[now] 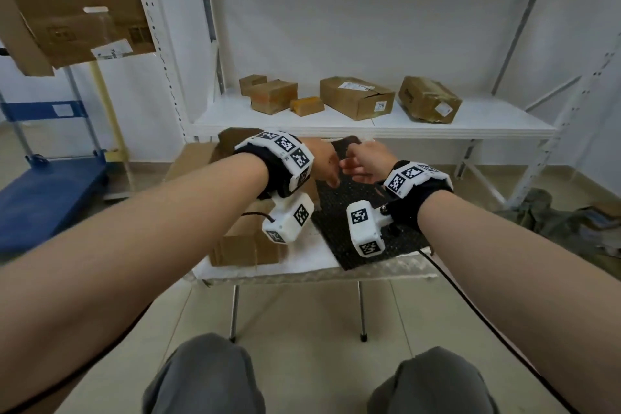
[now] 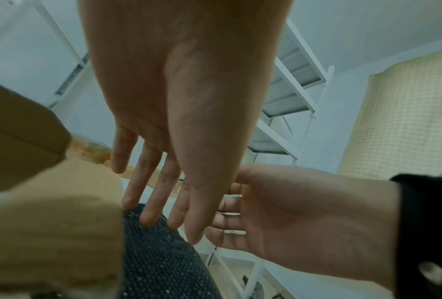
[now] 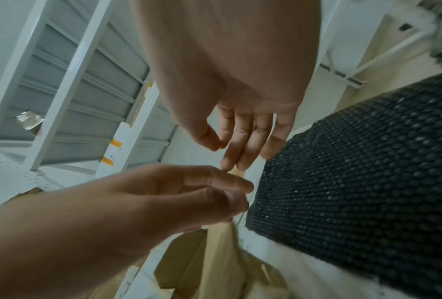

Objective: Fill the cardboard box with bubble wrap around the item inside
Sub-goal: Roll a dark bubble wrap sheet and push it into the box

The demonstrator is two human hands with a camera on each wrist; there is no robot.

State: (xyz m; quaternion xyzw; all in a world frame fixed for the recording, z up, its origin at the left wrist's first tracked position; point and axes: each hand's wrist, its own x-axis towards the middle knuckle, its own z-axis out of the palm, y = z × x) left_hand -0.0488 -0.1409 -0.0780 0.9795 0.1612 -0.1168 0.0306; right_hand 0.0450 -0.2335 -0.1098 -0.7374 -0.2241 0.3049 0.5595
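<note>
An open cardboard box stands on the left half of a small white table; my left forearm hides its inside. A black bubble wrap sheet lies flat to the right of the box. My left hand hovers over the sheet's far end with straight fingers whose tips are at the sheet's edge. My right hand is close beside it, fingers relaxed and empty above the bubble wrap. A blurred box flap shows below the hands.
A white metal shelf behind the table carries several closed cardboard boxes. A blue cart stands on the floor at left, and a large cardboard sheet hangs at upper left. A grey bundle lies on the floor at right.
</note>
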